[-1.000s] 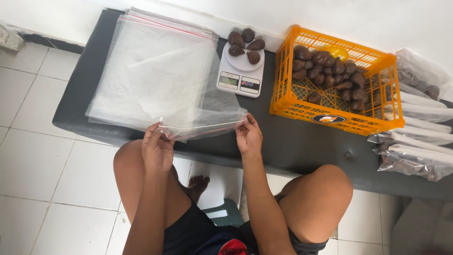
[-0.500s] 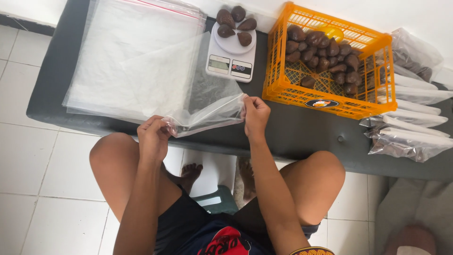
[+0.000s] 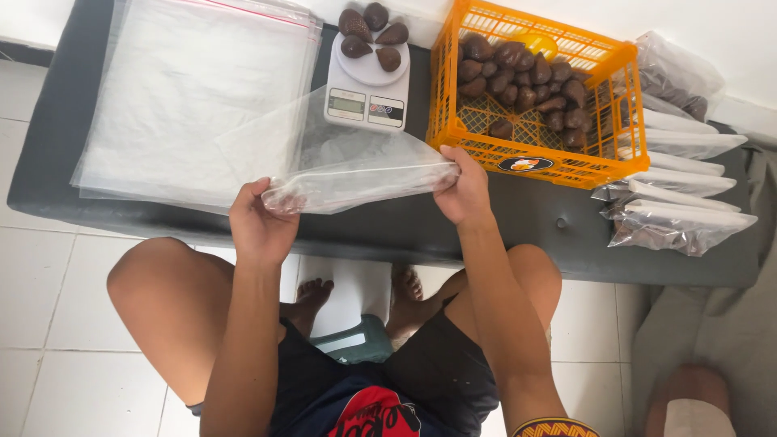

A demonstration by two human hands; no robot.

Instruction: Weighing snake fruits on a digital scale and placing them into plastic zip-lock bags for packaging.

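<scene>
Fingers [image 3: 267,190] of both hands clenched on a clear plastic bag [image 3: 356,166] above dark padded bench [image 3: 405,226], white tiled floor [image 3: 48,340].

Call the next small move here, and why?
Probably part the mouth of the clear bag: the left hand and right hand each pinch one end of it, stretched flat above the dark bench. Four brown fruits sit on the scale right behind it, none bagged yet.

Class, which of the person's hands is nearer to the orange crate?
Right. The right hand sits just below the orange crate, almost touching its front wall; the left hand is well off to its left.
</scene>
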